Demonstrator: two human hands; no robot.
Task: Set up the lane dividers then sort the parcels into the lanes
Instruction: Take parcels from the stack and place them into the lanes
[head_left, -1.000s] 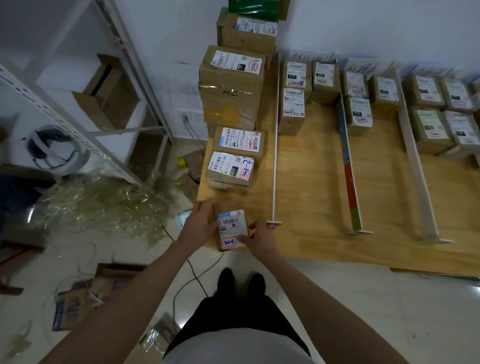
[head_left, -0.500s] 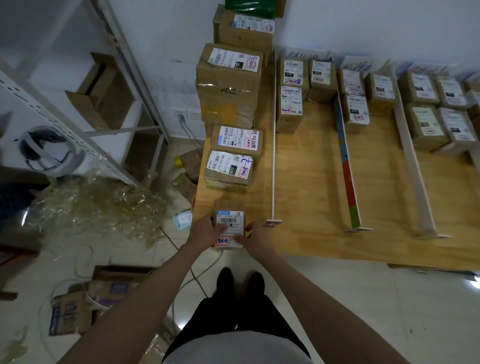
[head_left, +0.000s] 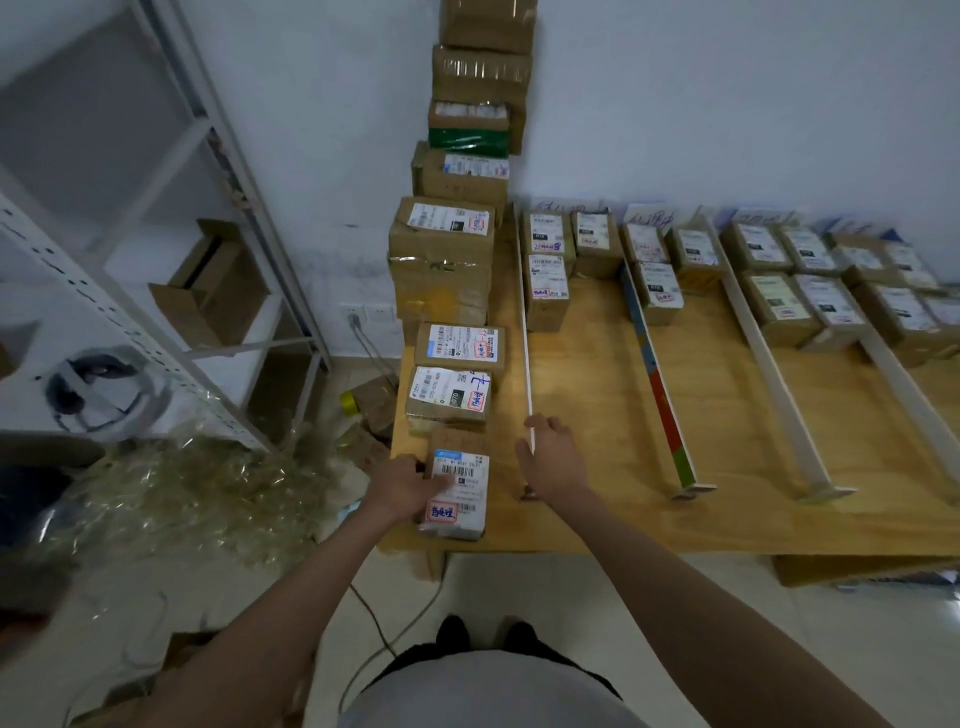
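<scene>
The head view looks down on a wooden surface (head_left: 597, 415) split into lanes by long dividers: a thin white divider (head_left: 525, 332) on the left, a multicoloured divider (head_left: 657, 384) in the middle and a wider white divider (head_left: 774, 358) to the right. Sorted parcels (head_left: 779, 291) sit in rows at the far ends of the lanes, against the wall. In the leftmost lane a tall stack of boxes (head_left: 447, 260) stands at the back, with two labelled parcels (head_left: 454, 374) lying in front of it.

At the near edge of that lane lies the nearest parcel (head_left: 457, 488), label up. The left hand (head_left: 402, 486) holds its left side, thumb lying over the label. The right hand (head_left: 550, 460) rests on the near end of the thin white divider, fingers loosely curled over it; whether it truly grips the strip cannot be told.

The dividers seem to be in place, so sorting appears to be the step in hand. The next move likely calls for seating this parcel squarely behind the two ahead while the right hand steadies the divider.
</scene>
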